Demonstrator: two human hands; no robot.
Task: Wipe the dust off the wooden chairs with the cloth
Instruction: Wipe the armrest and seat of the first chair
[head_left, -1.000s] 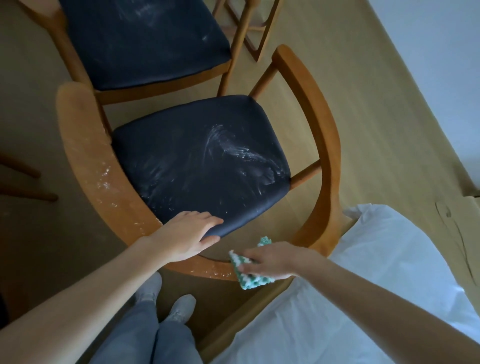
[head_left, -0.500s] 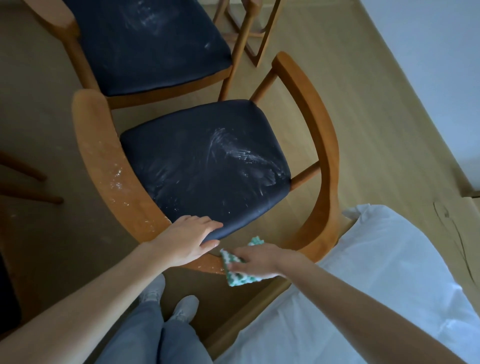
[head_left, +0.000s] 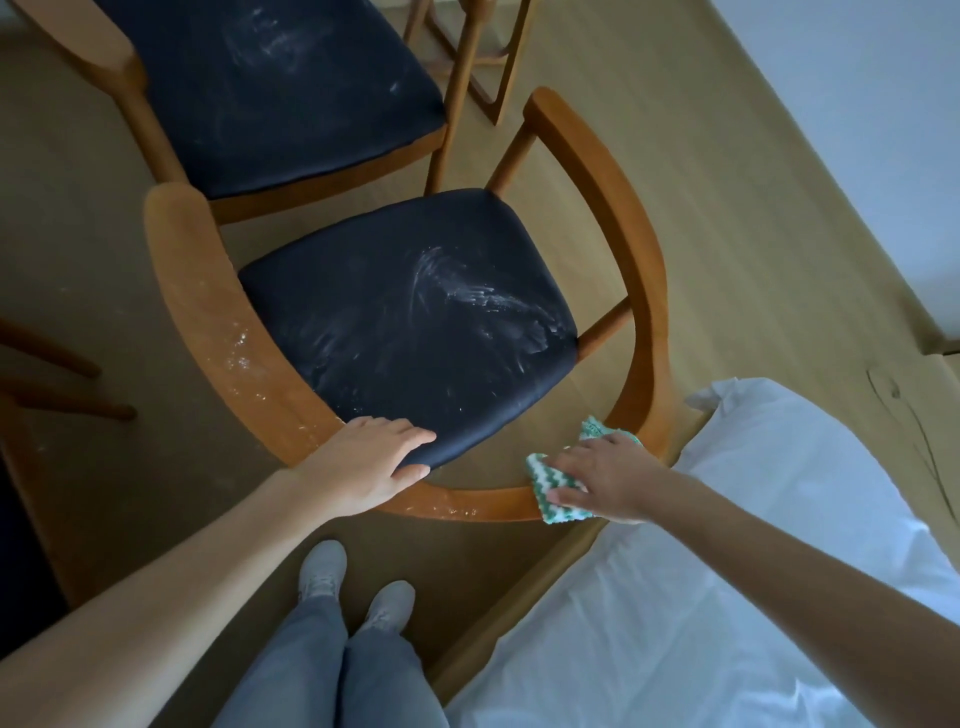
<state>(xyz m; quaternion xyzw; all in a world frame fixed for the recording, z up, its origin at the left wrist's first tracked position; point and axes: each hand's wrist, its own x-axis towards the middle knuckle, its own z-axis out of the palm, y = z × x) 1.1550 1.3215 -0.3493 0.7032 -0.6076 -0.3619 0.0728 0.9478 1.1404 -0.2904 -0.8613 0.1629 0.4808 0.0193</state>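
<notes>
Beside the bed (head_left: 727, 597), a person is standing over the near wooden chair (head_left: 208, 312) and looking down at its curved back rail (head_left: 483, 504). The right hand (head_left: 608, 478) is pressing the green-and-white zigzag cloth (head_left: 543, 480) flat onto the rail, near its right end where it is bending round into the right arm. Its grip is apart: fingers are lying straight and spread on top of the cloth, thumb lying along its near edge. Cloth corners are poking out ahead of the fingertips and to the left. The left hand (head_left: 363, 467) is resting on the same rail further left, apart from the cloth. Its grip is apart too, holding nothing, with fingers lying straight over the rear edge of the dark seat (head_left: 405, 322) and thumb sitting just under them. White dust specks (head_left: 239, 358) are showing on the rail's left arm, with a few more between the two hands, and pale smears (head_left: 467, 296) are streaking the seat. A second chair (head_left: 291, 104), its dark seat also smeared, is standing just behind the near one. Grey trouser legs (head_left: 322, 670) and light shoes (head_left: 322, 571) are showing below on the brown floor (head_left: 727, 234). A white sheet is covering the bed at lower right.
</notes>
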